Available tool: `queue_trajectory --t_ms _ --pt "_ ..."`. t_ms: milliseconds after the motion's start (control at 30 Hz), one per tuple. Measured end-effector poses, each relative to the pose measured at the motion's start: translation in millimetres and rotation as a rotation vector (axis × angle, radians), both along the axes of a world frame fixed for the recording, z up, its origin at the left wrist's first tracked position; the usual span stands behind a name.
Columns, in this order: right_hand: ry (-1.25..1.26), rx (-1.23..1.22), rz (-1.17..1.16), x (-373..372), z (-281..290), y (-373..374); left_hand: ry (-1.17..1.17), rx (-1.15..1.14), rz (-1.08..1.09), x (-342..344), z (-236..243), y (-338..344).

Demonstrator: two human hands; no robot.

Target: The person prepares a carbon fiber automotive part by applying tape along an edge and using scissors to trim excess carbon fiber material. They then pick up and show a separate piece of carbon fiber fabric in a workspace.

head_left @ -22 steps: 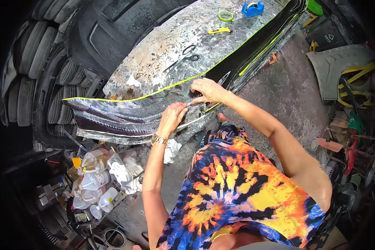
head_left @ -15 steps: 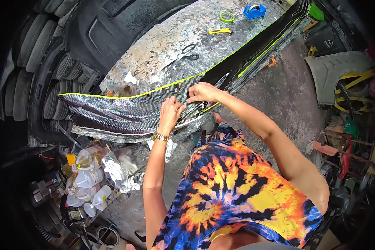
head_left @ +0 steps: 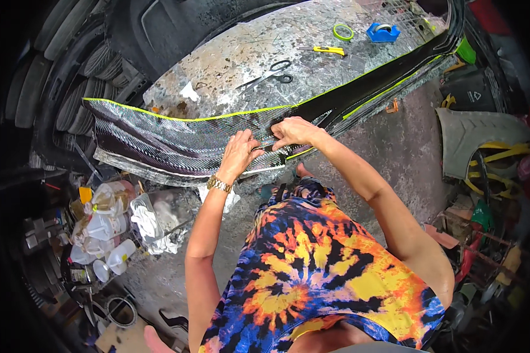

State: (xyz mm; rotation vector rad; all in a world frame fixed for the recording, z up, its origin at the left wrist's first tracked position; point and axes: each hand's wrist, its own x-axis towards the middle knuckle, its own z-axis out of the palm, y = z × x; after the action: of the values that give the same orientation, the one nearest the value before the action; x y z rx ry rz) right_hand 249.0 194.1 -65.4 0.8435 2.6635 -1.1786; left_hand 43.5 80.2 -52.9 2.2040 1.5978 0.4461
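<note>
A long black part [head_left: 176,132] runs across the frame, from the middle left up to the upper right. It lies along the near edge of the big spotty table [head_left: 218,70], perhaps so the person can stand close and reach it. Its left half has a shiny, checked look. A bright yellow-green strip [head_left: 176,119] runs along its far edge, maybe to keep that edge neat.

Both hands meet over the part near the middle of the frame. The left hand [head_left: 238,154] has bent fingers and rests on the checked side, maybe to keep it from slipping. The right hand [head_left: 294,132] is just beside it, with its thumb and fingers curled close together, as if to pinch something small. A thin, pale line shows between the hands, but I cannot tell what it is, or if either hand grips it.

Near the top of the frame are black scissors [head_left: 267,76], a yellow knife [head_left: 328,50], a green ring of tape [head_left: 344,39] and a blue tape holder [head_left: 383,36]. They sit past the part, probably to be out of the way but easy to grab.
</note>
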Motion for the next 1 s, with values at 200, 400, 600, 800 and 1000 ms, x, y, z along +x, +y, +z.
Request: queue_trajectory --t_ms 200,400,600,800,1000 --pt "-0.04 0.072 0.05 -0.2 5.5 -3.4 0.041 -0.002 -0.03 -2.9 -0.6 -2.8" --pt "0.022 0.175 0.043 6.9 -0.7 -8.6 0.07 0.021 -0.045 -4.0 -0.3 -5.7" --pt "-0.029 0.223 0.094 1.7 3.2 -10.6 0.047 0.098 0.002 2.5 1.6 -14.7" --pt "0.008 0.226 -0.002 5.9 14.0 -4.6 0.077 0.084 0.069 15.2 -6.9 -10.9" --pt "0.127 0.265 -0.294 23.0 32.1 67.4 0.08 0.1 0.086 20.3 -3.8 -5.0"
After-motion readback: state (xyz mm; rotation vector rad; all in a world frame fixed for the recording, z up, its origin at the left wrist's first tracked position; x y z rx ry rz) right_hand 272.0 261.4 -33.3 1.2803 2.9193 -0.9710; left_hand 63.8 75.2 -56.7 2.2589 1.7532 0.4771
